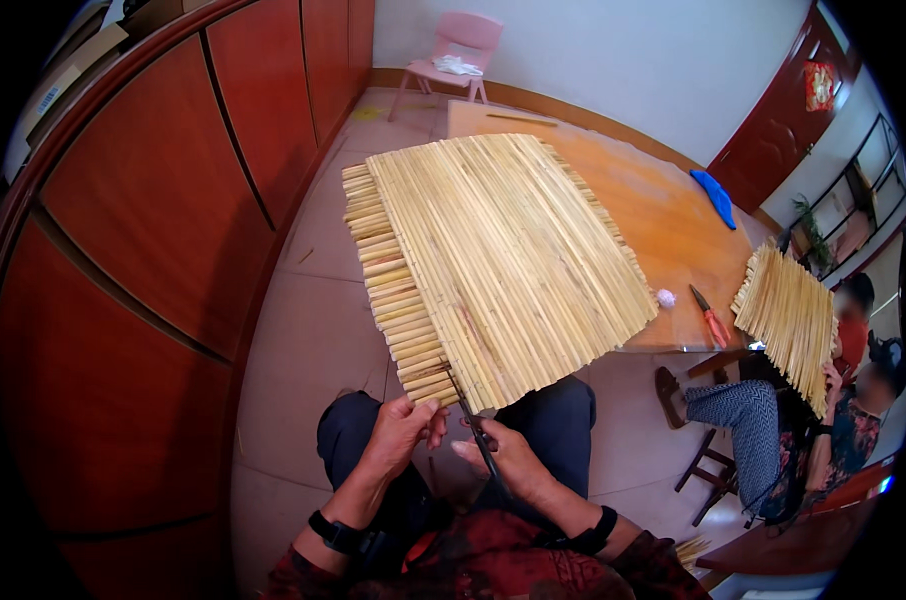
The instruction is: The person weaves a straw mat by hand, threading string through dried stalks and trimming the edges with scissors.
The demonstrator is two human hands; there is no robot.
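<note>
A large mat of straw-coloured reed sticks [513, 260] lies over the near end of the wooden table and reaches out above my knees, with short stick ends along its left side. My left hand [403, 430] is closed on the near-left corner of this mat, pinching the stick ends. My right hand [508, 465] grips dark-handled scissors [480, 440], whose blades point up into the mat at the seam beside those stick ends. Part of the scissors is hidden by the fingers.
Red cabinets [143, 170] line the left. On the table [653, 220] are red-handled pliers [711, 320], a small white ball [666, 298] and a blue object [713, 195]. Two seated people [853, 410] at right have another mat [785, 320]. A pink chair [453, 50] stands behind.
</note>
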